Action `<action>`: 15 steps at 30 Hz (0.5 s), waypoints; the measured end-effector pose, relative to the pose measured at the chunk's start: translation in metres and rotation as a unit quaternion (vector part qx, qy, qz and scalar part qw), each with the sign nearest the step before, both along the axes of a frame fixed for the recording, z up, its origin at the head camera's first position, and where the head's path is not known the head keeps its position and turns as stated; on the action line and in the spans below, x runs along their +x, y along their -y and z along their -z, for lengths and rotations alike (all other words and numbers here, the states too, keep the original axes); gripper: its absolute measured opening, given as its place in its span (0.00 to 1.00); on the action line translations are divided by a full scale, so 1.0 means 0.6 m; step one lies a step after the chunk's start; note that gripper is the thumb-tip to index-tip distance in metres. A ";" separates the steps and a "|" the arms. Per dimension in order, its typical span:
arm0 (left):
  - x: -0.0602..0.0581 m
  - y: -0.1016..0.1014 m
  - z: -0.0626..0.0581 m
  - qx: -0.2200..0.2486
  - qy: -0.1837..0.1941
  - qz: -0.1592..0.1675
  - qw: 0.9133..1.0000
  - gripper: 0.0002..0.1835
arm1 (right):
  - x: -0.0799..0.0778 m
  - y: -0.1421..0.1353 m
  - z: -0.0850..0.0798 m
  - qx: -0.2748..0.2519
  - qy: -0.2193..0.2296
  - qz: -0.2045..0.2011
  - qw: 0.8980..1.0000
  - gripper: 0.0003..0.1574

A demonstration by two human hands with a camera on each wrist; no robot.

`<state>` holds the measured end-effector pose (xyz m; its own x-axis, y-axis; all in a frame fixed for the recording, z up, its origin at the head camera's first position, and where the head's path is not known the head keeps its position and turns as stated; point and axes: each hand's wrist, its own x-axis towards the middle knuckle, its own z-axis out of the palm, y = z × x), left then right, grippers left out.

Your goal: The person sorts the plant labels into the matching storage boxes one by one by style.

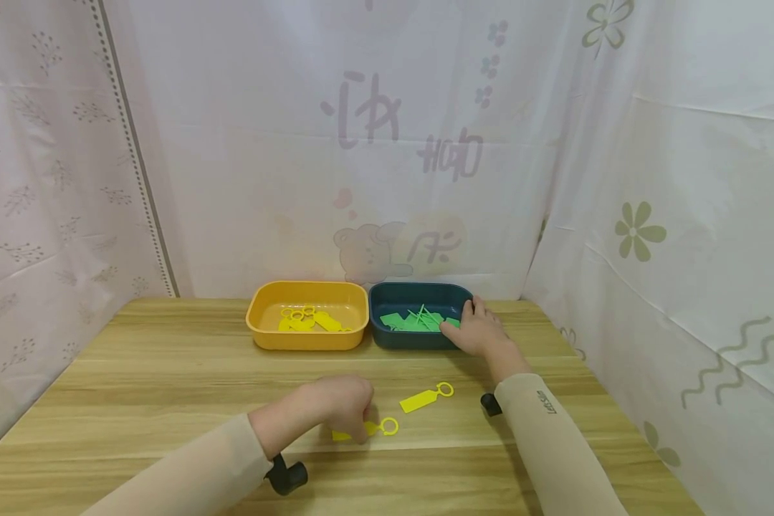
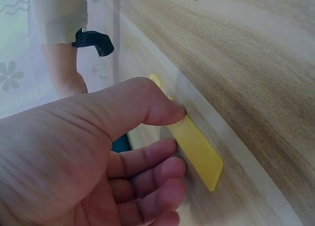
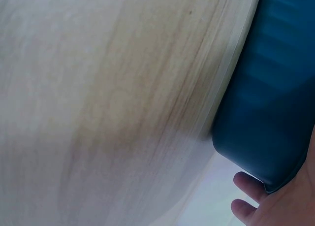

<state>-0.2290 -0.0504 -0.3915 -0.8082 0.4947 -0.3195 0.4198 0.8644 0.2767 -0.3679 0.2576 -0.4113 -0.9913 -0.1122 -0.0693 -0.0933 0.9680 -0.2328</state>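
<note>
My left hand (image 1: 342, 401) pinches a yellow tag with a ring end (image 1: 390, 426) low over the wooden table. In the left wrist view the thumb lies on the flat yellow tag (image 2: 197, 154), with the curled fingers along its other edge. A second yellow ring-ended tag (image 1: 419, 400) lies just beyond, to the right. My right hand (image 1: 480, 331) grips the right end of a dark blue bin (image 1: 419, 342), thumb at the front rim and fingers round the far corner. Green flat pieces and thin sticks (image 1: 419, 320) lie inside that bin.
A yellow-orange bin (image 1: 309, 341) with several yellow tags (image 1: 325, 322) inside stands left of the blue one, the two side by side at the back of the wooden table (image 1: 187, 387). Printed white curtains (image 1: 232, 143) hang behind and at both sides.
</note>
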 end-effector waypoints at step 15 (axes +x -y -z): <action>0.001 0.000 0.000 -0.015 -0.006 -0.004 1.000 0.17 | 0.000 0.000 0.003 -0.002 -0.005 0.003 1.000 0.65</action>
